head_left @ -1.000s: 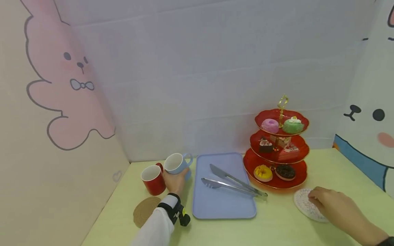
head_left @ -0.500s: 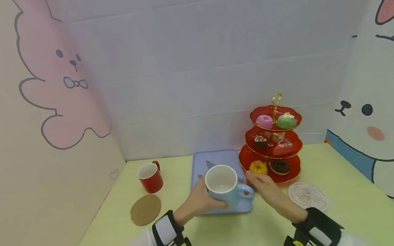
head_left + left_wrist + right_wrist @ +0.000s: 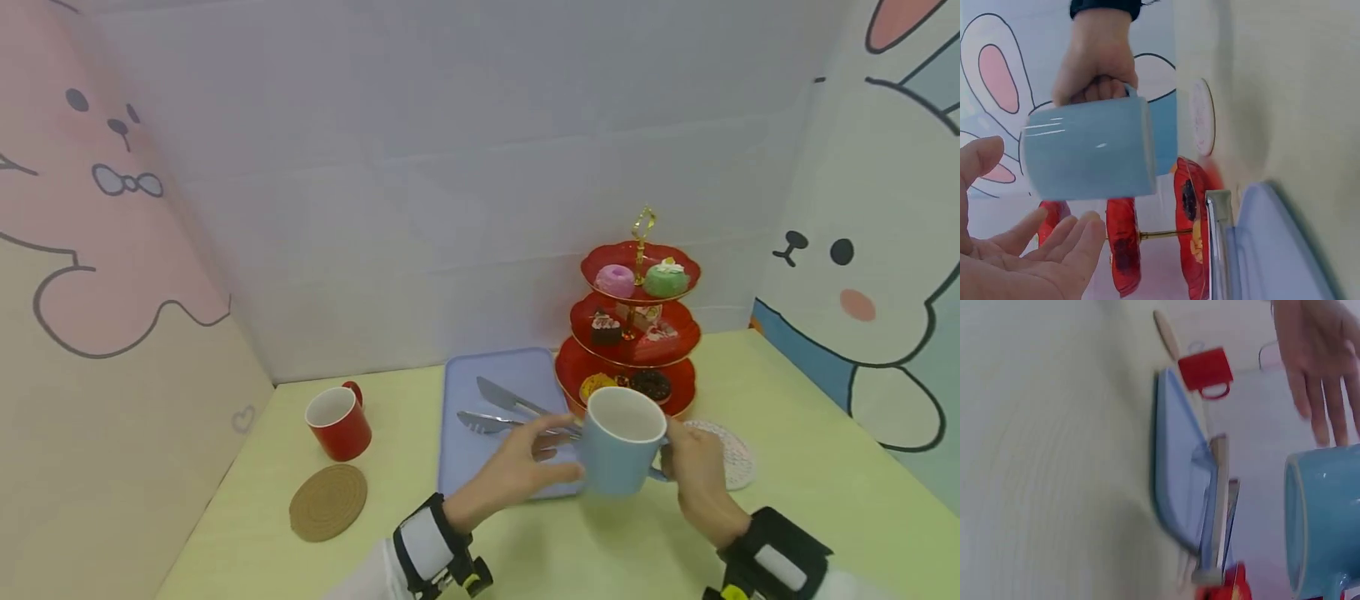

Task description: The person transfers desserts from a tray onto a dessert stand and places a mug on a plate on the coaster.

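Observation:
A light blue mug hangs upright above the table, right of the middle. My right hand grips it by the handle, its fingers curled through or round it. My left hand lies to the mug's left with its fingers spread and holds nothing. In the left wrist view, a gap shows between the left fingers and the mug. The right wrist view shows the mug at its right edge, with the outstretched left hand above it.
Behind the hands lies a lavender tray with metal serving tongs. A red three-tier stand bears toy cakes and donuts. A white round coaster lies at right; a red mug and a woven coaster are left.
The left hand has lifted the light blue mug from beside the red mug and carried it right. The right hand has left the white coaster and taken the handle; the left hand has let go.

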Demonstrator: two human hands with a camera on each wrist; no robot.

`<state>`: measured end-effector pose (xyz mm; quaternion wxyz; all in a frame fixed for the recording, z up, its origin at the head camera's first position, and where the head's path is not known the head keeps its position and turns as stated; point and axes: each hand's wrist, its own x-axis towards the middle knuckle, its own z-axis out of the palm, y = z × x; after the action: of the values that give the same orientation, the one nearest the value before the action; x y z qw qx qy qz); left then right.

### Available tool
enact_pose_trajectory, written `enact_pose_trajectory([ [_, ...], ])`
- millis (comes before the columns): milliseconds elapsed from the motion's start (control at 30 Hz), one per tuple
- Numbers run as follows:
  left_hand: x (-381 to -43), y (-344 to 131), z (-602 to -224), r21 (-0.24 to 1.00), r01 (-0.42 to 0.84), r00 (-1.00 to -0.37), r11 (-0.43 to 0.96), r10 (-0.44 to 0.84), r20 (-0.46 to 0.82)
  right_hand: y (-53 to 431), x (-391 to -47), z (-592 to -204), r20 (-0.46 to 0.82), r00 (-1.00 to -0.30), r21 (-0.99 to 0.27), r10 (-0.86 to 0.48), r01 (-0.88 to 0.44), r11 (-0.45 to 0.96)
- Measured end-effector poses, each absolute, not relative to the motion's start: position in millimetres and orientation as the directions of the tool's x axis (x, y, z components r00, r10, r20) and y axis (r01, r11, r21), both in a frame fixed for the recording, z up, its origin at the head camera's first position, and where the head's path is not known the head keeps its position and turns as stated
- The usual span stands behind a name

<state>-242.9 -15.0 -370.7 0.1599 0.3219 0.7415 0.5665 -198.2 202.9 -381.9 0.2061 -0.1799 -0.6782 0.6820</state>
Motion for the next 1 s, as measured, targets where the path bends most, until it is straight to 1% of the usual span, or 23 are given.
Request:
enact_pose_trajectory([
  [100, -237, -30, -377, 0.963, 0.232, -0.717, 0.134, 0.693, 0.077, 240, -203, -398, 0.051, -0.763, -0.987, 0.645, 0.059, 0.148],
  [167, -233, -44, -385, 0.971, 0.203, -0.71, 0.123, 0.701, 0.06, 261, -204, -409, 0.047, -0.707, -0.965, 0.705, 0.149, 0.214],
  [200, -232, -51, -389, 0.974, 0.196, -0.711, 0.113, 0.701, 0.061, 270, -204, -415, 0.048, -0.69, -0.954, 0.722, 0.183, 0.238],
  [300, -231, -69, -401, 0.979, 0.181, -0.728, 0.096, 0.683, 0.068, 292, -207, -427, 0.05, -0.649, -0.943, 0.76, 0.22, 0.25],
  [433, -232, -83, -409, 0.98, 0.172, -0.741, 0.1, 0.669, 0.062, 308, -211, -436, 0.079, -0.607, -0.942, 0.791, 0.214, 0.258],
  [500, -232, -86, -411, 0.979, 0.177, -0.742, 0.106, 0.667, 0.062, 313, -213, -439, 0.092, -0.606, -0.935, 0.79, 0.22, 0.277],
  [633, -235, -85, -412, 0.974, 0.197, -0.745, 0.111, 0.663, 0.075, 321, -213, -446, 0.117, -0.635, -0.904, 0.764, 0.25, 0.346],
  [733, -237, -85, -414, 0.973, 0.2, -0.751, 0.117, 0.656, 0.076, 327, -214, -450, 0.164, -0.646, -0.871, 0.745, 0.26, 0.417],
  [833, -238, -87, -418, 0.972, 0.207, -0.754, 0.115, 0.652, 0.083, 333, -217, -451, 0.218, -0.642, -0.841, 0.735, 0.259, 0.475],
  [933, -241, -89, -424, 0.972, 0.215, -0.754, 0.098, 0.649, 0.101, 341, -220, -448, 0.225, -0.634, -0.83, 0.74, 0.272, 0.486],
  [1000, -240, -99, -426, 0.97, 0.222, -0.765, 0.097, 0.635, 0.112, 341, -225, -447, 0.221, -0.629, -0.832, 0.745, 0.277, 0.48],
])
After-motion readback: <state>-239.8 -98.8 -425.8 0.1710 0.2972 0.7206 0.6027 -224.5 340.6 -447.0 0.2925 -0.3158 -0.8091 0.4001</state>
